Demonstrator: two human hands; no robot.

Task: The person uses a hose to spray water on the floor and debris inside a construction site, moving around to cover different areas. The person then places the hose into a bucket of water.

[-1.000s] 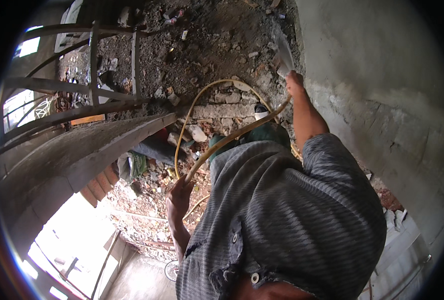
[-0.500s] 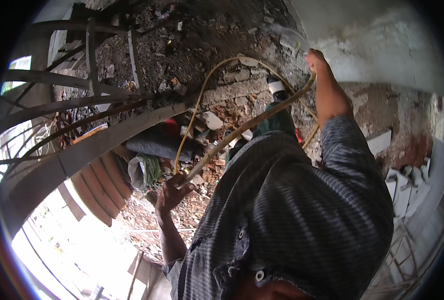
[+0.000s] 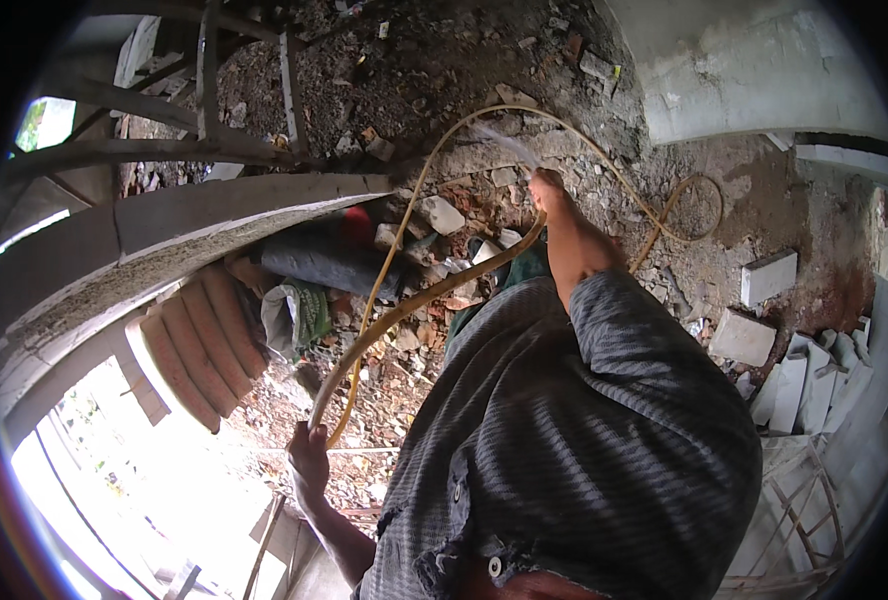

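We spray rubble [image 3: 434,216] with a yellow hose [image 3: 426,296]
Right hand [image 3: 548,192] grips its end; left hand [image 3: 308,458] clasps it farther back.

A looped, yellowish hose [image 3: 430,294] sprays water [image 3: 507,143].

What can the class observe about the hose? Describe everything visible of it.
The hose is a slim, flexible yellow-tan tube, seemingly rubber or plastic. The right hand grips it at one end, where a pale, watery spray comes out. It curves back to the left hand, which also holds it; another stretch runs forward from beside that hand, arcs widely over the rubble and makes a small loop at the right. Whether the arc touches the rubble is unclear.
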